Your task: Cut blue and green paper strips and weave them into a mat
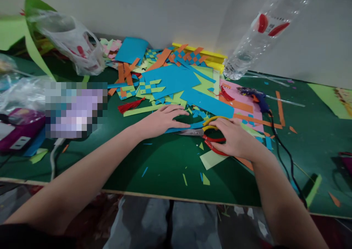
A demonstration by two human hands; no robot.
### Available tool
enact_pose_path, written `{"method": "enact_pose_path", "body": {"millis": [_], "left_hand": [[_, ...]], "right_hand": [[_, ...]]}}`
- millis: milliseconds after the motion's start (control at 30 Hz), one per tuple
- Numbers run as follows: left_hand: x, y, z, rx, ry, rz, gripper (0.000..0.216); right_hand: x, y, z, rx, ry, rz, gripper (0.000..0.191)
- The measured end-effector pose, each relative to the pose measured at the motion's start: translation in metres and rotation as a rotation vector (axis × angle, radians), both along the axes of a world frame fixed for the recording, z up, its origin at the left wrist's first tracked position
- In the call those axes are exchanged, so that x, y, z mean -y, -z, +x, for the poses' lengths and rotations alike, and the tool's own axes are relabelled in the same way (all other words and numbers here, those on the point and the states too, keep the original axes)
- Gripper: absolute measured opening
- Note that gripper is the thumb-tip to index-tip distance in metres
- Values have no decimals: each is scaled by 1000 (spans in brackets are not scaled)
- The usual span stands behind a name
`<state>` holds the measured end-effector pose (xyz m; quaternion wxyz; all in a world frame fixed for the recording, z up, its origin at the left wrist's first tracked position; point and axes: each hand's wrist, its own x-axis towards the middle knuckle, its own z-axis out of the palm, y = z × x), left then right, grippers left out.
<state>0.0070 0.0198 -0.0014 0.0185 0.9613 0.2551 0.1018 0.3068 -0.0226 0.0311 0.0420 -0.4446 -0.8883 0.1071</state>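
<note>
My left hand [162,120] lies flat with fingers stretched out on a blue paper strip [183,126] on the green table [165,164]. My right hand [233,137] is closed around the red and yellow handles of a pair of scissors [205,134], whose blades point left toward the strip. Behind both hands is a heap of blue, green and orange paper pieces and woven strips [170,78].
A clear plastic bottle [264,30] leans at the back right. A blue glue gun [260,99] with a black cord lies right of the heap. A plastic bag [71,47] sits at back left, a purple box [20,130] at left. Paper scraps dot the table's front edge.
</note>
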Motion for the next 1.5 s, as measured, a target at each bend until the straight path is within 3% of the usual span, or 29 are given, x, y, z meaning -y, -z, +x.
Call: {"method": "enact_pose_path", "body": {"millis": [467,700,900,1500], "left_hand": [[-1,2,-1,-63,-9,-17,59],[0,5,-1,70,-1,8,44],[-3,5,-1,81,30,-11,37],[-2,3,0,47,-51,-24,43]], "right_hand": [[2,-9,2,-11,8,-74,34],[1,-9,3,10,17,-75,35],[3,-8,-1,5,-24,-41,35],[-2,-1,3,14,-43,22,41]]}}
